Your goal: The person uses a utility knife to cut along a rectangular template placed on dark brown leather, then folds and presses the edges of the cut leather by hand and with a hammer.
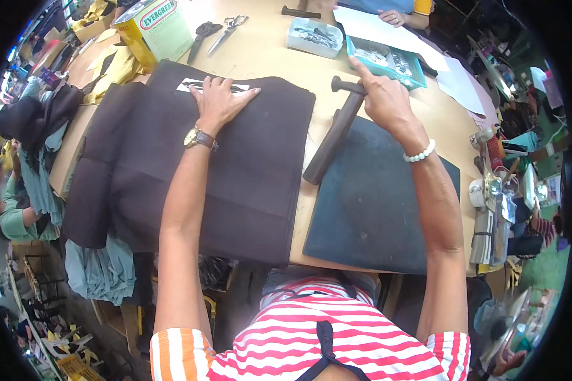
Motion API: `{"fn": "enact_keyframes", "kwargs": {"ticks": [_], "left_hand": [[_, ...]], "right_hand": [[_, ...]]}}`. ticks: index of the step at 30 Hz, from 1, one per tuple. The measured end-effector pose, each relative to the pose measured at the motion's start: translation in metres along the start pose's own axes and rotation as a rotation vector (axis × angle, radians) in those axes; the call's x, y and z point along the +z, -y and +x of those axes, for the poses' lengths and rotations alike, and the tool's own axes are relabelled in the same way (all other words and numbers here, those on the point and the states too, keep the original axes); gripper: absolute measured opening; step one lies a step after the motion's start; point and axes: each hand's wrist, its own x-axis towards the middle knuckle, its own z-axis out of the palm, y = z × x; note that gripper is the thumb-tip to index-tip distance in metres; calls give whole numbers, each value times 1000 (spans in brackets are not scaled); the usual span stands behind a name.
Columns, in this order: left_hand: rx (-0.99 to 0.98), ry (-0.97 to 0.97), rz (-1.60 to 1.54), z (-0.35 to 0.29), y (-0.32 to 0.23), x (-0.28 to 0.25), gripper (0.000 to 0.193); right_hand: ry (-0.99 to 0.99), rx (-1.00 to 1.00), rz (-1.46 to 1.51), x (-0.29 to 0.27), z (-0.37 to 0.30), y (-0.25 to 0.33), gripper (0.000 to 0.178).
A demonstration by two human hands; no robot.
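Observation:
My left hand (218,105) lies spread on a dark brown cloth (235,178), fingers stretched over a small white strip with a black shape (238,87). My right hand (386,101) has its index finger stretched toward a teal tray (419,77); its other fingers curl under and are partly hidden. Just left of that hand is a hammer (338,136), its metal head close to the curled fingers and its dark handle slanting toward me. I cannot tell whether they touch. Under the right forearm lies a dark blue-green mat (368,197).
A clear box (314,38) of small metal pieces stands beside the tray. Scissors (225,35), dark-handled shears (202,39), a yellow can (152,35) and a second hammer (300,12) lie or stand farther back. A co-worker's hand (393,18) rests on white sheets (400,28).

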Motion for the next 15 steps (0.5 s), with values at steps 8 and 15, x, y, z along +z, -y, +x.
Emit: {"fn": "enact_keyframes", "kwargs": {"ticks": [8, 15], "left_hand": [[14, -40, 53, 0, -3, 5, 76], [79, -55, 135, 6, -5, 11, 66]], "right_hand": [[20, -106, 580, 26, 0, 48, 73], [-227, -103, 420, 109, -22, 74, 52]]}}
